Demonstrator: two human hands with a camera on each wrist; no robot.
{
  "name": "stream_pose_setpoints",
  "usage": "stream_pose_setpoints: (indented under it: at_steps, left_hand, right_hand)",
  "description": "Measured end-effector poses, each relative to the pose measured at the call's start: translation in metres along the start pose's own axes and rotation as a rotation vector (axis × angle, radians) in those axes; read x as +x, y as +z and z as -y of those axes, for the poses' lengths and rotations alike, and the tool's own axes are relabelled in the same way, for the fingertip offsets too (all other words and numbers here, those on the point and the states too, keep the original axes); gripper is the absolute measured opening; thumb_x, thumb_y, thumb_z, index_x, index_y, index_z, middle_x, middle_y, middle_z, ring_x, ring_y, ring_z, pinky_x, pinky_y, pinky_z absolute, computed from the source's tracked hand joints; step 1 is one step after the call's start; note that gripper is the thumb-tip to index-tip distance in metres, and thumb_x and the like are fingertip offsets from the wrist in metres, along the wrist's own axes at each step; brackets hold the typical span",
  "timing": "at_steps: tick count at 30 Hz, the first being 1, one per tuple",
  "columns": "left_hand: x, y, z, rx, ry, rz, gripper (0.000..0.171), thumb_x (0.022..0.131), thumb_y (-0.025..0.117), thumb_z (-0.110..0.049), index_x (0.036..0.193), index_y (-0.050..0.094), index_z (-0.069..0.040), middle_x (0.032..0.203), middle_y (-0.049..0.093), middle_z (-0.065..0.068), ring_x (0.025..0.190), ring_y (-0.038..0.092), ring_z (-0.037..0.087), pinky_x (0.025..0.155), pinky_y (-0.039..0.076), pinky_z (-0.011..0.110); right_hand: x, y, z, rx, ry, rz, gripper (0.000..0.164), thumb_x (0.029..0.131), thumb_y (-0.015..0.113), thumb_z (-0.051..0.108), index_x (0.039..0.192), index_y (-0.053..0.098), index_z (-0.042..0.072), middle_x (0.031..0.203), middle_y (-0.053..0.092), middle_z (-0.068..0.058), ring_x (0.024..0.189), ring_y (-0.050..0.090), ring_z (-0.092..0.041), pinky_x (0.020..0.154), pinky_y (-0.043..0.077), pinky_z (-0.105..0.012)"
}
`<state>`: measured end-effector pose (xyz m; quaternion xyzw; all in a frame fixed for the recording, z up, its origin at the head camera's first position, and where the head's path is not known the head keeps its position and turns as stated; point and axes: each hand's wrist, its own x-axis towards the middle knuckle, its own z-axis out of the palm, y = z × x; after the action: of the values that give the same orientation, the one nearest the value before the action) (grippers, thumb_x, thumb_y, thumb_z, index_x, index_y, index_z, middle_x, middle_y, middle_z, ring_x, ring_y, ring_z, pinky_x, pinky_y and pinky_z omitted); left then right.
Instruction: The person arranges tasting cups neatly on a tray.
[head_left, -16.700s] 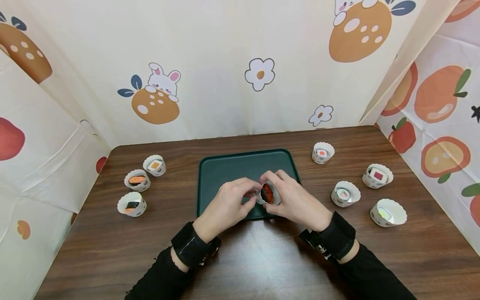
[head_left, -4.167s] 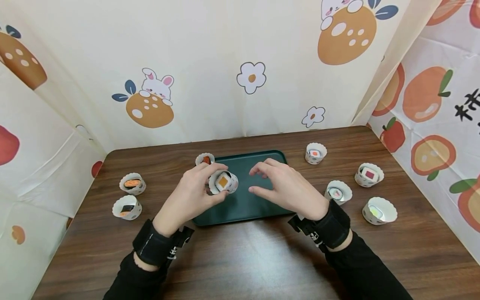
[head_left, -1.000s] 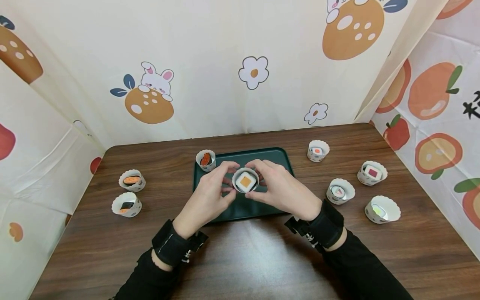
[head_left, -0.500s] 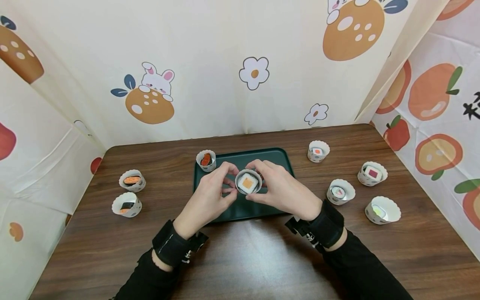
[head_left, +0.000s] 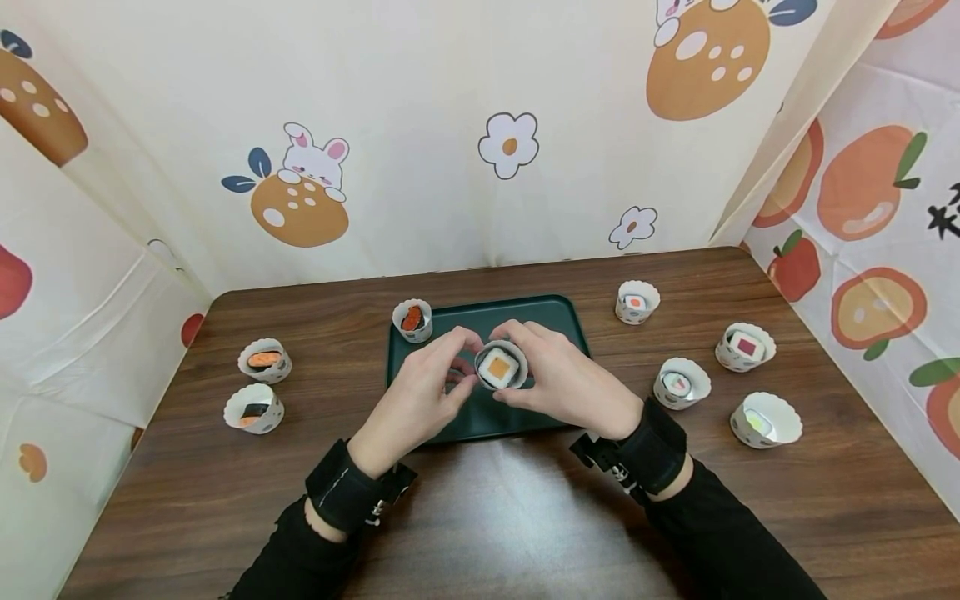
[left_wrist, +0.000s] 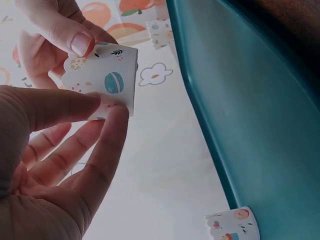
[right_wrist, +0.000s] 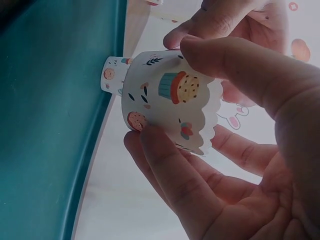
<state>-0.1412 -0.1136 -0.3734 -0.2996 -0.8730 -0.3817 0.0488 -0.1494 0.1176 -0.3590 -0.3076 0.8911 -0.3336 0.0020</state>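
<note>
In the head view, a person's right hand (head_left: 566, 379) is grasping a white paper cup with a wavy rim (head_left: 501, 342), pinching its side. A square white sushi piece with a yellow middle (head_left: 498, 367) is sitting inside. The cup is being held up over a flat dark green tray with a raised edge (head_left: 487, 427). The left hand (head_left: 427, 379) is bending its fingers right beside the cup; I cannot tell if it is gripping. Another white cup with a red-topped sushi piece (head_left: 412, 336) is standing at the tray's far left corner. Two sushi cups (head_left: 262, 426) are standing to the left and four sushi cups (head_left: 686, 401) to the right, all on a brown wooden table (head_left: 517, 517).

In the left wrist view, the right thumb is pressing the cup's wall, and a round blue cookie picture (left_wrist: 114, 82) is showing. The left thumb and a finger are coming across the cup's edge.

In the right wrist view, the right thumb and fingers are pinching the cup, and a cupcake picture (right_wrist: 179, 88) is showing between them.
</note>
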Motion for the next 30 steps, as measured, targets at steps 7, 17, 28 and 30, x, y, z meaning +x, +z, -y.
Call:
stream_pose_setpoints:
  at_steps: [7, 17, 28, 30]
  left_hand:
    - [0.0010, -0.0009, 0.0002, 0.013, 0.006, -0.010, 0.035, 0.095, 0.076, 0.004, 0.126, 0.061, -0.006, 0.120, 0.072, 0.011, 0.101, 0.080, 0.024, 0.082, 0.066, 0.031]
    - [-0.0002, -0.0004, 0.0022, -0.103, -0.063, -0.020, 0.032, 0.092, 0.079, 0.003, 0.119, 0.064, -0.005, 0.118, 0.073, 0.012, 0.098, 0.081, 0.022, 0.082, 0.067, 0.035]
    - [-0.0003, -0.0005, 0.0029, -0.066, -0.012, -0.044, 0.021, 0.094, 0.079, 0.002, 0.112, 0.072, -0.005, 0.112, 0.075, 0.009, 0.104, 0.078, 0.021, 0.088, 0.065, 0.028]
    - [-0.0005, -0.0004, 0.0028, -0.058, -0.006, -0.043, 0.020, 0.094, 0.079, 0.002, 0.112, 0.073, -0.005, 0.112, 0.075, 0.009, 0.104, 0.078, 0.020, 0.088, 0.065, 0.029]
  right_hand:
    - [0.0002, -0.0003, 0.0004, -0.006, -0.004, 0.001, 0.057, 0.089, 0.090, 0.019, 0.136, 0.060, 0.008, 0.120, 0.068, -0.008, 0.100, 0.064, -0.017, 0.084, 0.059, -0.031]
    - [0.0005, 0.0004, 0.0007, 0.003, -0.012, 0.003, 0.057, 0.089, 0.089, 0.019, 0.137, 0.060, 0.009, 0.121, 0.069, -0.007, 0.102, 0.065, -0.017, 0.087, 0.060, -0.032]
    - [-0.0001, 0.0026, 0.0020, -0.060, -0.035, 0.000, 0.055, 0.090, 0.089, 0.022, 0.139, 0.064, 0.013, 0.123, 0.066, -0.008, 0.100, 0.062, -0.017, 0.079, 0.058, -0.026]
    - [-0.0001, 0.0031, 0.0020, -0.063, -0.032, 0.001, 0.053, 0.090, 0.089, 0.022, 0.137, 0.065, 0.012, 0.120, 0.065, -0.008, 0.100, 0.062, -0.017, 0.079, 0.058, -0.027]
